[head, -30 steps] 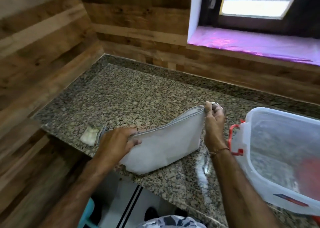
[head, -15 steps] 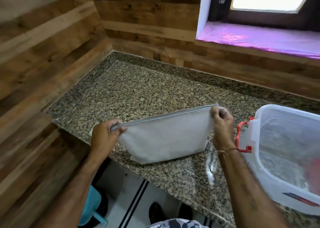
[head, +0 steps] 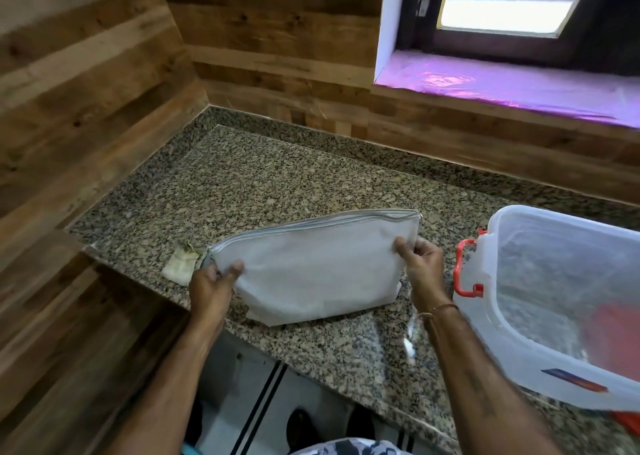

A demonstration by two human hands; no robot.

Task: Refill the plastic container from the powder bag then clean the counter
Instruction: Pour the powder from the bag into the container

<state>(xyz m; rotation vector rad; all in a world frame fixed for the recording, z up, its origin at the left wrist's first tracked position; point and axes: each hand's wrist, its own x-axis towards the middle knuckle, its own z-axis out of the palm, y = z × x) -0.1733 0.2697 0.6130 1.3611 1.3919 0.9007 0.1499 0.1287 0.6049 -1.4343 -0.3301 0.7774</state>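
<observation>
Both hands grasped the white powder bag: left grip at its left edge, right grip at its right, above the table; plastic container stood right.

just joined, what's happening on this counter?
A person holds a white zippered bag upright on the granite counter, left hand gripping its left end and right hand pinching its right edge. The zip looks closed. A clear plastic container stands open to the right, apart from the bag. A small crumpled scrap lies by the bag's left end.
</observation>
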